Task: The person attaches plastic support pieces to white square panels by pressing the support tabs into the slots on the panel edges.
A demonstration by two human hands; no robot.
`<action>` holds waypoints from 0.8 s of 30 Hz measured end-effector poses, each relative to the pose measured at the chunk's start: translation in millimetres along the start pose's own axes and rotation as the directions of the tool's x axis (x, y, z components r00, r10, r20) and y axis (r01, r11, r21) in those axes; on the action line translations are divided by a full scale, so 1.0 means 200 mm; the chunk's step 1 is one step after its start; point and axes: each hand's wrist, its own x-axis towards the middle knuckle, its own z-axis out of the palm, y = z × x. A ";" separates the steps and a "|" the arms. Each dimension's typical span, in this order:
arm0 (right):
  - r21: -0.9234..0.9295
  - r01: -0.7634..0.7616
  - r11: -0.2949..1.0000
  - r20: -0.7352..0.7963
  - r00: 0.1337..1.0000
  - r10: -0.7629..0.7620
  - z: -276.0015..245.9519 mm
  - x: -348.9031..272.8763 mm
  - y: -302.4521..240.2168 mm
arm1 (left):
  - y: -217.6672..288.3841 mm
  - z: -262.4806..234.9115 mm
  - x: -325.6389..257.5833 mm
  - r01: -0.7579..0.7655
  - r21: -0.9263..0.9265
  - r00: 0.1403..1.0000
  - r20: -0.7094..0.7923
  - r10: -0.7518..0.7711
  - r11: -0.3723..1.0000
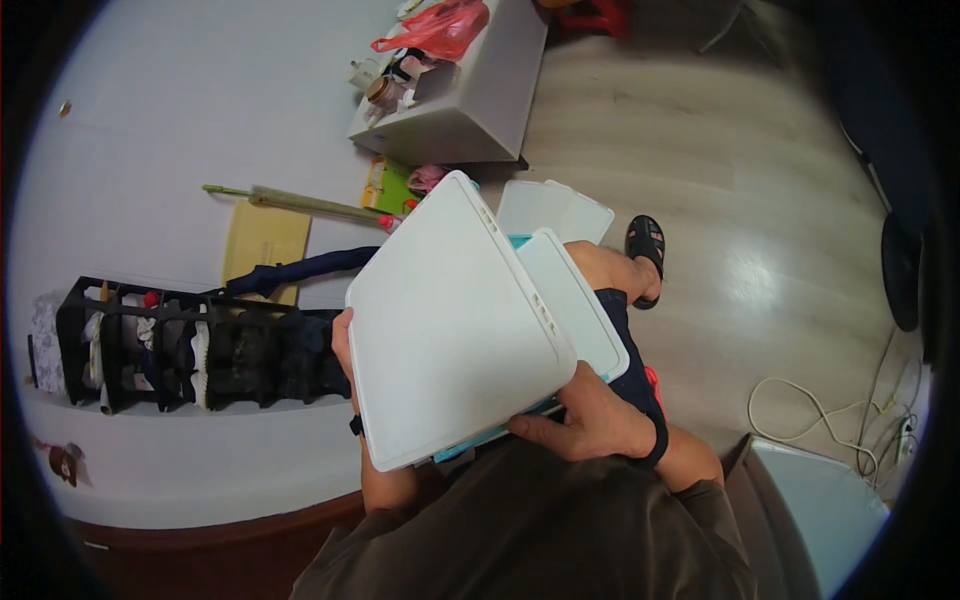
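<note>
A large white plastic lid (455, 330) with rounded corners lies tilted across my lap. My left hand (342, 345) grips its left edge, most of the fingers hidden behind it. At the near right corner, my right hand (590, 418) is closed on the lid's edge, thumb toward me and the other fingers partly covered. Below it, a second pale lid (580, 310) sticks out to the right. Bits of teal plastic show beneath both; what they belong to is hidden. A third whitish lid or panel (553, 208) is on the floor beyond my knee.
A black shoe rack (235, 350) with several shoes stands along the left wall. An umbrella (310, 203) leans by a yellow board (265, 245). Ahead is a white cabinet (460, 110) bearing a red plastic bag (440, 28) and a jar. Cables (820, 410) curl at right.
</note>
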 end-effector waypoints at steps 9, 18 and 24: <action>0.118 0.077 0.990 0.091 0.992 -0.088 -0.03 -0.05 0.06 | -0.01 -0.03 0.06 0.177 -0.130 0.984 0.042 -0.173 0.976; 0.281 -0.118 0.952 -0.060 0.988 0.140 -0.09 -0.15 0.06 | -0.04 -0.05 0.07 0.188 -0.212 0.976 0.150 -0.158 0.959; 0.256 -0.203 0.945 -0.131 0.961 0.242 -0.06 -0.14 -0.01 | -0.32 -0.33 0.24 -0.241 0.106 0.961 0.166 0.222 0.965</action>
